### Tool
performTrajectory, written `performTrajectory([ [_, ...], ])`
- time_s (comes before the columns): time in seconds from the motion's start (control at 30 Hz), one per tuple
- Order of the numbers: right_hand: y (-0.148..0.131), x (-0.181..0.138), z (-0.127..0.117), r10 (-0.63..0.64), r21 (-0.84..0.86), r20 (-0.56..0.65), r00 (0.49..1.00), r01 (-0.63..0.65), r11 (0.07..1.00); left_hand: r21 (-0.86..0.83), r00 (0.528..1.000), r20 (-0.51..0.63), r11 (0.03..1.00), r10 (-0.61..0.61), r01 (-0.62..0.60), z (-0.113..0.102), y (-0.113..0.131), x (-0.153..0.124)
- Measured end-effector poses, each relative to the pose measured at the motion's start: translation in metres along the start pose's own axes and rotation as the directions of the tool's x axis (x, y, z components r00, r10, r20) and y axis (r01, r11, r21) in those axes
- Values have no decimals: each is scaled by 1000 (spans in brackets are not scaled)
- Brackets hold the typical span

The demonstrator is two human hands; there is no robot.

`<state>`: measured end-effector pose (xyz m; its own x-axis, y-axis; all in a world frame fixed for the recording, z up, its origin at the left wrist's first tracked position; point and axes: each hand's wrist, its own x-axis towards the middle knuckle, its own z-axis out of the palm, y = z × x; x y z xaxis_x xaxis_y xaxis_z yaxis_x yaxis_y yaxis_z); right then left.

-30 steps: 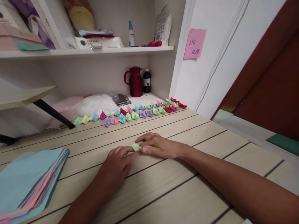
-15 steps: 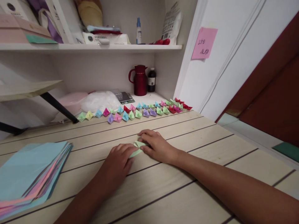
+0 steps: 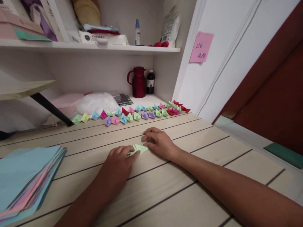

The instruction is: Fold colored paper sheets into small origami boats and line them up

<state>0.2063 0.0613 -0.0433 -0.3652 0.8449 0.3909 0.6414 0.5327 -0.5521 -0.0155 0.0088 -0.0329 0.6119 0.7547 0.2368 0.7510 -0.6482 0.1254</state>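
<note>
A pale green piece of folded paper (image 3: 140, 148) lies on the wood-plank table, its pointed end toward the right. My left hand (image 3: 121, 157) grips its left side, thumb over the front edge and the other fingers at the back, which hides part of the folds. Just off the right tip, my right hand (image 3: 161, 143) rests with curved fingers apart and nothing between them; whether the thumb touches the tip is hard to tell. Beyond both hands, several small folded paper boats (image 3: 123, 118) in many colours stand in two rows along the table's back edge.
A stack of coloured paper sheets (image 3: 26, 176) lies at the left. Behind the boats, a shelf holds a red jug (image 3: 139, 82), a dark bottle (image 3: 150, 82) and a white plastic bag (image 3: 97, 102). A black-legged stand (image 3: 50, 108) is at the back left.
My right hand has let go of the green paper and shifted slightly right. The paper now shows a flatter, triangular face, with my left hand still on it. The camera view has turned slightly.
</note>
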Motion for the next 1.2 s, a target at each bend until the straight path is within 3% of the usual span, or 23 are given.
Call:
performTrajectory([
  [0.13, -1, -1, -13, 8, 74, -84, 996, -2, 997, -27, 997, -74, 999, 15, -17, 4, -4, -2],
  [0.23, -16, -5, -20, -126, 69, -117, 985, 134, 989, -41, 997, -80, 999, 15, -18, 4, -4, -2],
  [0.4, -31, -10, -9, -287, 44, 78, 955, 285, 958, -49, 998, -64, 999, 5, -8, 6, -3, -2],
  [0.53, -25, -9, 4, -247, 58, 157, 956, 240, 969, -101, 995, -93, 995, -30, 20, 6, -6, -2],
  [0.7, -25, -8, 0, -223, 107, 195, 955, 205, 973, -227, 987, -111, 970, -114, 86, -1, -8, -4],
  [0.87, -29, -9, -3, -199, 97, 232, 952, 180, 979, -180, 989, -111, 980, -101, 80, -2, -8, -5],
  [1.2, -23, -7, 6, -219, 98, 175, 960, 205, 974, -139, 976, -174, 984, -133, 110, 3, -10, -1],
])
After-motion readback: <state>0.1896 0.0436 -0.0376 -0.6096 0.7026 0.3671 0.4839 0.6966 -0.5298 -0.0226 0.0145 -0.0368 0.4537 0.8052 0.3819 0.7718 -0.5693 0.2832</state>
